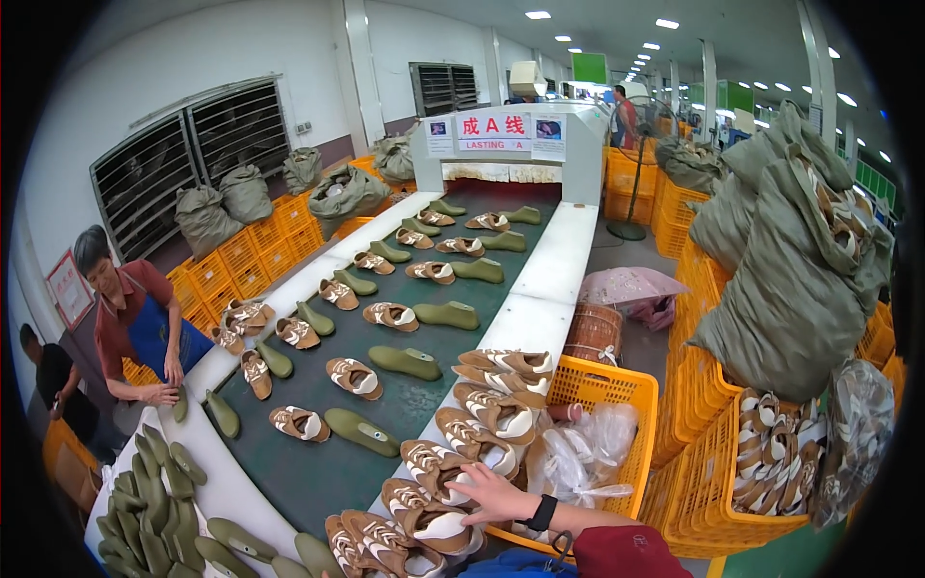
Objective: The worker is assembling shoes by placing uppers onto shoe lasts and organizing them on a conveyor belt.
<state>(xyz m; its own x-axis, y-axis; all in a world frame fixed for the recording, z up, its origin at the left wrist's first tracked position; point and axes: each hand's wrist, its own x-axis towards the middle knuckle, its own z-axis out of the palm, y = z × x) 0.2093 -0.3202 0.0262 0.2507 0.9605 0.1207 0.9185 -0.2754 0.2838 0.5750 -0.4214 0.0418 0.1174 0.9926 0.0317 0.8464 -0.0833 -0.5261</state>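
the right hand (489, 493) is at six o'clock, fingers and thumb spread against an overlapping row of brown-and-white shoes (424, 515), nothing visibly clasped; the left hand is out of view. toward eleven, the green conveyor belt (313, 376) carries six shoes paired with six green lasts (446, 314), plus a farther line of seven lasts. at five, one orange crate (607, 378) holds clear plastic bags (590, 448); at four, a shoe-filled crate (708, 482). at eight lies a heap of lasts (159, 501); at nine, a co-worker (135, 308) touches one last.
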